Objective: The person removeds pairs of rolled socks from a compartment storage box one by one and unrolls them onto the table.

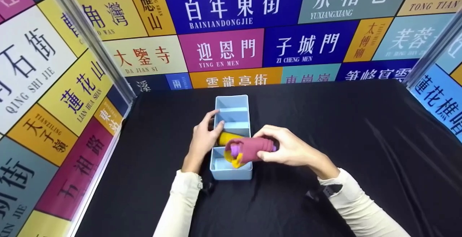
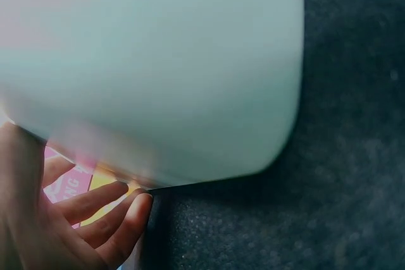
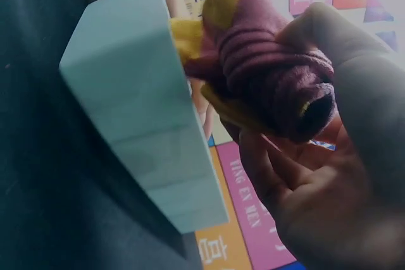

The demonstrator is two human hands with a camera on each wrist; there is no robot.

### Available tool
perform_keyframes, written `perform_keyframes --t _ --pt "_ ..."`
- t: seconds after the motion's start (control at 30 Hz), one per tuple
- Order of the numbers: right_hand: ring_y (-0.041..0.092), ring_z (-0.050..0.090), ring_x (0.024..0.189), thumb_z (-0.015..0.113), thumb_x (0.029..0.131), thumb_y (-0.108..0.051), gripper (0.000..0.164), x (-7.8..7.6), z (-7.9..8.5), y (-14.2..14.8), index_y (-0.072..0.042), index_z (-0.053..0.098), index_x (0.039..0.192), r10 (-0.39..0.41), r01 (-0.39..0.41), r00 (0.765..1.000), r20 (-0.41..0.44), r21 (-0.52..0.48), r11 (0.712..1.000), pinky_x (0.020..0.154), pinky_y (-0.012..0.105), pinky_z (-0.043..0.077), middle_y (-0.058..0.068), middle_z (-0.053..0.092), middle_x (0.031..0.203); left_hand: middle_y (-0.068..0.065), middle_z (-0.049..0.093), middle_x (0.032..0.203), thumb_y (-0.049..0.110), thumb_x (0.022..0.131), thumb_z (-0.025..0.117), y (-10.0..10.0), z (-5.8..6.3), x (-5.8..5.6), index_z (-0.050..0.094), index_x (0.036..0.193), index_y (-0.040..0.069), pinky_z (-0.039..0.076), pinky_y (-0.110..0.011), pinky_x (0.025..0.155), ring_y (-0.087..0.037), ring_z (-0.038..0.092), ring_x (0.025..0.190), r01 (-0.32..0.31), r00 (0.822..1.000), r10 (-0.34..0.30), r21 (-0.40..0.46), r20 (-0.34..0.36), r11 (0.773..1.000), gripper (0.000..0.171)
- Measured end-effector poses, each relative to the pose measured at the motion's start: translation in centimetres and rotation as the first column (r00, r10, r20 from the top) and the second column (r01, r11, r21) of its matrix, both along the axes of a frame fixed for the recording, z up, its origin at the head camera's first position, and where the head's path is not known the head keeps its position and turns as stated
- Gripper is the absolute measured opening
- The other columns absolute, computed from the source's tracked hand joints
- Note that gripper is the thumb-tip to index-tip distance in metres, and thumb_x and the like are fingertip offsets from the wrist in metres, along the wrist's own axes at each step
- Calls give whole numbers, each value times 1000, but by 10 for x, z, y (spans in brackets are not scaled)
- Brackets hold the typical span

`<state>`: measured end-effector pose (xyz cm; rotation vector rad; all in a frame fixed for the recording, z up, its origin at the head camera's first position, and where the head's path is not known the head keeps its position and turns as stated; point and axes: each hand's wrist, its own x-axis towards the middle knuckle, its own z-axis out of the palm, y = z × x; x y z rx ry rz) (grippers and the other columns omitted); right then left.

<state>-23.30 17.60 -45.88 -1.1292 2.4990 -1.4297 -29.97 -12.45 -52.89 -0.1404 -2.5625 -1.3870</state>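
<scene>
A rolled maroon sock [image 1: 254,148] with yellow and purple parts is gripped in my right hand [image 1: 288,146], between thumb and fingers. The hand holds it on its side above the front part of a light blue divided box [image 1: 231,174]. In the right wrist view the sock's ribbed cuff [image 3: 253,55] shows close up. My left hand [image 1: 205,136] rests along the box's left rim, fingers lightly bent and touching it. A yellow cloth roll [image 1: 229,137] lies in the box behind the maroon one, partly covered by it.
The box stands lengthwise on a black cloth-covered table [image 1: 306,114]. Walls with coloured street-name panels [image 1: 220,49] enclose the back and sides, joined by clear corner edging [image 1: 94,45]. The rear compartments [image 1: 232,102] show bare floors and dividers.
</scene>
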Motion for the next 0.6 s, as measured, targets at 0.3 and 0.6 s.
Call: perform_keyframes --t 0.3,0.6 --pt "17 69 84 83 93 -18 36 -1 -12 31 -18 71 127 -44 46 996 79 -28 999 75 27 58 0 73 99 -11 75 138 43 102 74 -1 -1 0 64 150 32 55 -52 109 -25 72 128 0 1000 0 -5 17 1000 50" --pt "16 68 83 79 96 -12 33 -6 -25 68 -16 71 128 -71 78 989 128 -51 996 74 27 58 3 73 97 -8 73 141 47 103 71 -1 0 0 62 151 34 57 -49 107 -22 71 128 11 999 -11 -12 34 1000 50"
